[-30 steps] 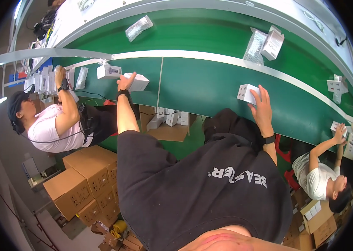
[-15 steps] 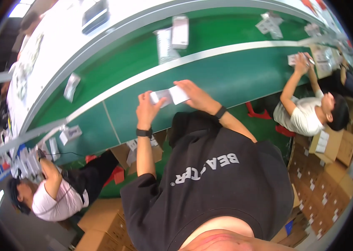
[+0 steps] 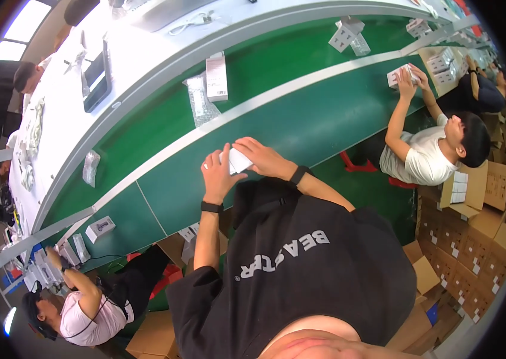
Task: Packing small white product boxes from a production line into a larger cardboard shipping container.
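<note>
Over the green bench top [image 3: 301, 131], my left hand [image 3: 216, 176] grips a small white box [image 3: 240, 162] from its left side, thumb along the near edge. My right hand [image 3: 264, 157] closes on the same box from the right, its fingers over the far edge. Much of the box is hidden by the fingers. Both wrists wear dark bands. Beyond a pale rail, a clear bubble-wrap pouch [image 3: 201, 103] lies beside a tall white carton [image 3: 217, 76].
On my left, a white box [image 3: 100, 229] stands on the bench near a co-worker in pink [image 3: 88, 311]. To the right, another person in white [image 3: 425, 158] handles white boxes [image 3: 401, 76]. Brown cartons [image 3: 465, 254] are stacked behind. An open carton [image 3: 181, 245] sits below the bench edge.
My hands have drawn closer together. The two white pieces that were spread between them now appear as one compact box. The whole view has shifted somewhat.
</note>
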Action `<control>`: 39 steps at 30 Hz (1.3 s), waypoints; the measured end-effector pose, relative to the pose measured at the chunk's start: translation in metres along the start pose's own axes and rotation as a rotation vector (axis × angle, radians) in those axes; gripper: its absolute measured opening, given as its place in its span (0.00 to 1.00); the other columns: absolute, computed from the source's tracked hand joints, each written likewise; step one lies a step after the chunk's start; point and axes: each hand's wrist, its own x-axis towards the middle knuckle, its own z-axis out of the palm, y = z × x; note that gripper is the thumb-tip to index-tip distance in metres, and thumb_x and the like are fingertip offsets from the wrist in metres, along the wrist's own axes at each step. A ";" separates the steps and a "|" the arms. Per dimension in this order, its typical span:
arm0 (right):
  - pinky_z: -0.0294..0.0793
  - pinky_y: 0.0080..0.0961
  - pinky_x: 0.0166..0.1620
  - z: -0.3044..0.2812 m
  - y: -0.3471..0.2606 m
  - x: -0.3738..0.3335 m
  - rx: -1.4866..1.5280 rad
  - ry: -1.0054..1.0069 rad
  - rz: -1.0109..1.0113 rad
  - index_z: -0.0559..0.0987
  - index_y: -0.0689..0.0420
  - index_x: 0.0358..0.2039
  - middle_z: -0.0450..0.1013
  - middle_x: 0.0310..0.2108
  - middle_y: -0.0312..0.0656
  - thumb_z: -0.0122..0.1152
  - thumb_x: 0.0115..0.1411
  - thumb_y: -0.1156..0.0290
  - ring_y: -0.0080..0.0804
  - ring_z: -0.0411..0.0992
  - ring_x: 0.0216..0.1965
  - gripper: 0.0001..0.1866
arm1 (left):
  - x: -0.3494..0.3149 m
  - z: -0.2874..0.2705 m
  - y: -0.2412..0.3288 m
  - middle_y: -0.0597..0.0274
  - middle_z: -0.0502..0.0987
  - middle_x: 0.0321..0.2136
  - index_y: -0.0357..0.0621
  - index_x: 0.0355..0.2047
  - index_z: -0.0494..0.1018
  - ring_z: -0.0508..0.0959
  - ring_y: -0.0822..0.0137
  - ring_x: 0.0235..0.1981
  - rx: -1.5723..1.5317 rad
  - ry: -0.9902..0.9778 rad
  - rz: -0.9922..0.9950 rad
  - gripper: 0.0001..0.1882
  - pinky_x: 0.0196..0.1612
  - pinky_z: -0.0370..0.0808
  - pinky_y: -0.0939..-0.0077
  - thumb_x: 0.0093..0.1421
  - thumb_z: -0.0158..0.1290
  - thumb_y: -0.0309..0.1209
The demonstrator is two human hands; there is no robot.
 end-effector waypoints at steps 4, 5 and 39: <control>0.78 0.34 0.55 0.003 0.011 0.005 -0.010 0.007 -0.028 0.65 0.59 0.62 0.63 0.60 0.44 0.73 0.45 0.73 0.45 0.62 0.63 0.42 | -0.002 0.011 -0.003 0.58 0.71 0.51 0.52 0.63 0.66 0.70 0.54 0.53 0.022 0.041 -0.021 0.50 0.51 0.68 0.54 0.39 0.73 0.48; 0.78 0.34 0.55 0.002 0.013 0.005 -0.018 0.012 -0.025 0.66 0.59 0.62 0.63 0.60 0.44 0.73 0.45 0.71 0.44 0.62 0.63 0.42 | -0.002 0.015 -0.007 0.58 0.71 0.50 0.52 0.63 0.66 0.71 0.54 0.52 0.019 0.058 -0.017 0.49 0.51 0.68 0.54 0.39 0.73 0.48; 0.63 0.45 0.65 -0.050 0.036 -0.024 -0.046 0.055 0.064 0.59 0.58 0.67 0.56 0.66 0.57 0.78 0.42 0.60 0.56 0.57 0.66 0.54 | 0.000 0.016 0.005 0.61 0.72 0.51 0.55 0.60 0.68 0.70 0.55 0.52 -0.008 0.048 -0.052 0.46 0.52 0.69 0.57 0.38 0.73 0.45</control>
